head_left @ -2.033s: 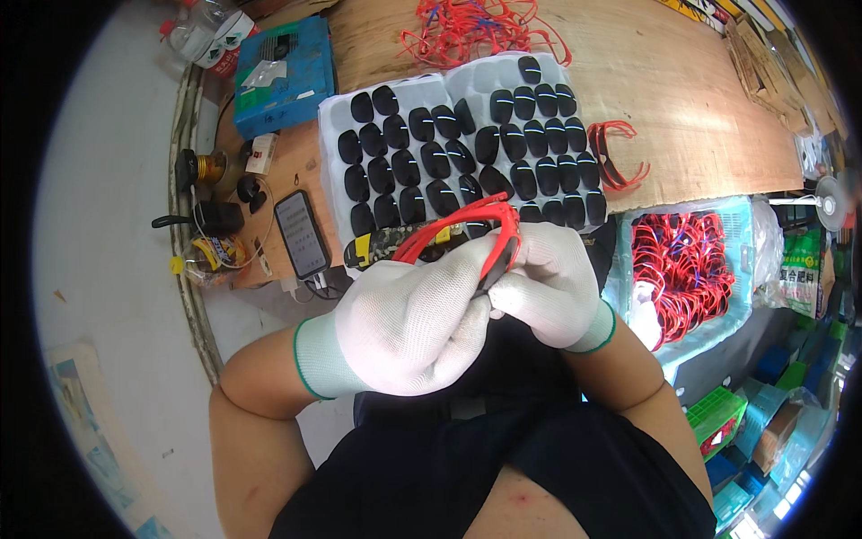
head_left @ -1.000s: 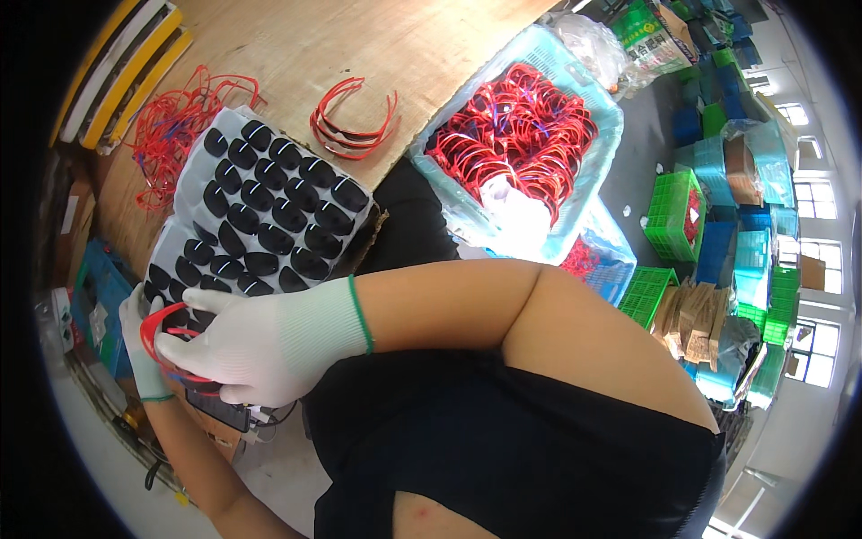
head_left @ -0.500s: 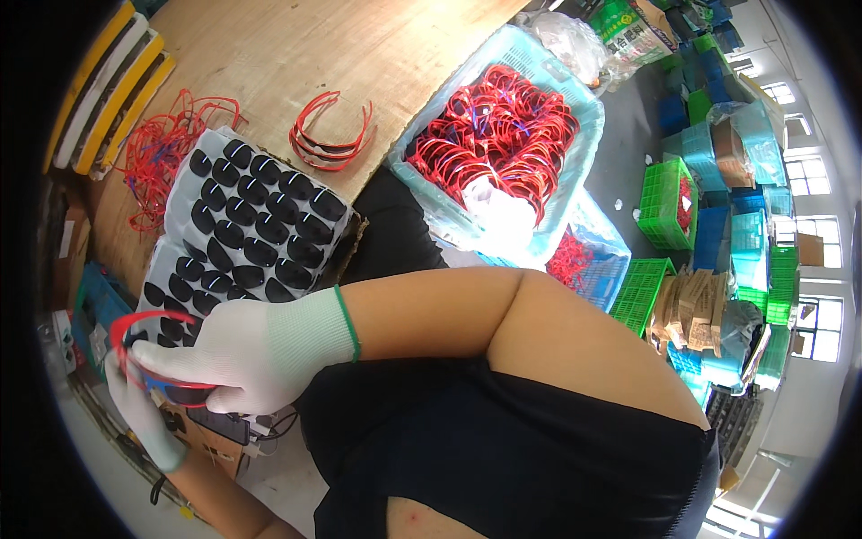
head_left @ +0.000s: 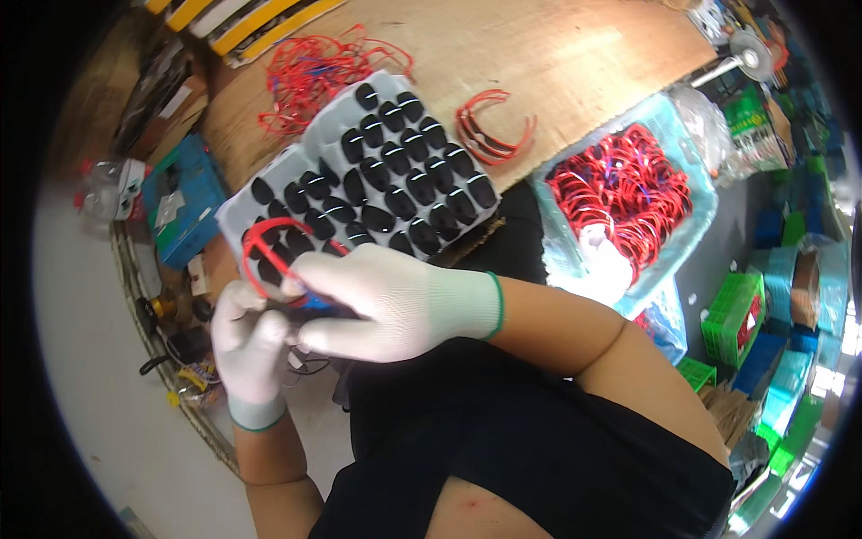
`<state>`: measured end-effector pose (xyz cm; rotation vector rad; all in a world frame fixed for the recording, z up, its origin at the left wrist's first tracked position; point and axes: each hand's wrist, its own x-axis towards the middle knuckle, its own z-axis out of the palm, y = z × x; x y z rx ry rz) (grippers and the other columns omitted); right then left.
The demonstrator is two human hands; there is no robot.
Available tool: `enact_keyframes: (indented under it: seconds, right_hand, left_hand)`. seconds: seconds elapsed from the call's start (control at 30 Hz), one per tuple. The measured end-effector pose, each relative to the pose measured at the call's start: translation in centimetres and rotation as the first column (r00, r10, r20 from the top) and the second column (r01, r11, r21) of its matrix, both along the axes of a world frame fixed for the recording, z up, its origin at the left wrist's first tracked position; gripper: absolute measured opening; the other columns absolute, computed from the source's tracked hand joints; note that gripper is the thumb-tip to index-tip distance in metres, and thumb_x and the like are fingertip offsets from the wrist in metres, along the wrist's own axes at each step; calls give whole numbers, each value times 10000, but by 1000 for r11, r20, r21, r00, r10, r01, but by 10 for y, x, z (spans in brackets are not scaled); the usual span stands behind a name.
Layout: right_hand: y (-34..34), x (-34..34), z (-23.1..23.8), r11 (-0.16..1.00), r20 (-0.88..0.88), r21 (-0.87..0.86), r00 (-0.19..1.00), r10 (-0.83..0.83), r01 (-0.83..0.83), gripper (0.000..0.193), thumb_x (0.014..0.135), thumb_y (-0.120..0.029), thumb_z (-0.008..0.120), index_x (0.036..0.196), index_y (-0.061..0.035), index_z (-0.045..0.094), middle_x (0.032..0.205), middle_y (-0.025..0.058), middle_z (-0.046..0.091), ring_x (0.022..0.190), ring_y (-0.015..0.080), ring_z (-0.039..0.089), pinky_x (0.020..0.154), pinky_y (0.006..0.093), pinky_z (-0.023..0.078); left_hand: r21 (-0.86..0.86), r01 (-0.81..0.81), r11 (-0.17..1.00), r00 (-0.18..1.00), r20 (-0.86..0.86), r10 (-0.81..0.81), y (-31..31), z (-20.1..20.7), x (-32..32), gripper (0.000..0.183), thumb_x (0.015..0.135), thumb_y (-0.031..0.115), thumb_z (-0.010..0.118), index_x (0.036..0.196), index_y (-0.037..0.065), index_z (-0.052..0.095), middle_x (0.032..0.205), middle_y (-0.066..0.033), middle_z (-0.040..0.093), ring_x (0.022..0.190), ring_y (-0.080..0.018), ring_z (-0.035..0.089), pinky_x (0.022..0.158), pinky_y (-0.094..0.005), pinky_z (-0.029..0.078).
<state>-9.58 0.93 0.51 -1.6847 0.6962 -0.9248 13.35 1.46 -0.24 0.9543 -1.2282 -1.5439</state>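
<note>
Both my hands wear white knit gloves and meet at a red sunglasses frame [head_left: 272, 258] with a blue inner part. My right hand [head_left: 386, 301] pinches it between thumb and fingers from the right. From the left, my left hand [head_left: 250, 350] has its fingers curled against the near side; its exact grip is partly hidden. Just beyond them a white moulded tray [head_left: 235, 216] carries rows of dark lenses [head_left: 395, 160]. A tangled heap of red frames [head_left: 314, 76] lies behind the tray. Right of it rests another pair of red glasses [head_left: 492, 144].
A light-blue lined crate [head_left: 702, 171] piled with red glasses [head_left: 624, 193] stands beside the wooden table [head_left: 575, 54]. Yellow-edged stacks [head_left: 269, 31] sit at the far left. A blue bin [head_left: 184, 225] and a clear bottle [head_left: 112, 190] are to the left. Green crates [head_left: 732, 319] stand farther right.
The view has swung, so table and crates sit farther right in it. My left hand has come up from below, its fingers now curled closer to my right hand at the frame.
</note>
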Motion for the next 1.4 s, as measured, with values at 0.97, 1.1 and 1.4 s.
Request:
enact_keyframes:
  seconds: [0.97,1.1,1.4]
  right_hand:
    - [6,-17,4,956,-97,285,990,102,-70,179,917,-69,510,968,2,665,756,98,660,696,209,652,670,300,502]
    - [10,-10,5,992,-196,121,981,7,18,165,909,-52,514,959,0,662,717,93,631,633,225,629,612,316,488]
    - [3,-8,4,993,-38,-120,999,-22,18,93,854,-60,598,844,-50,689,642,82,592,543,270,571,537,349,437]
  left_hand:
    - [378,164,911,816,-571,90,26,-19,-40,277,971,205,639,1152,-3,604,938,-78,657,708,-96,579,593,-220,450]
    - [306,102,946,827,-555,90,23,-24,-40,195,976,165,637,1104,18,639,924,-56,656,722,-94,583,636,-227,472]
    - [168,73,983,832,-554,33,33,-17,-44,213,969,174,641,1099,6,643,967,-83,668,811,-135,591,726,-272,478]
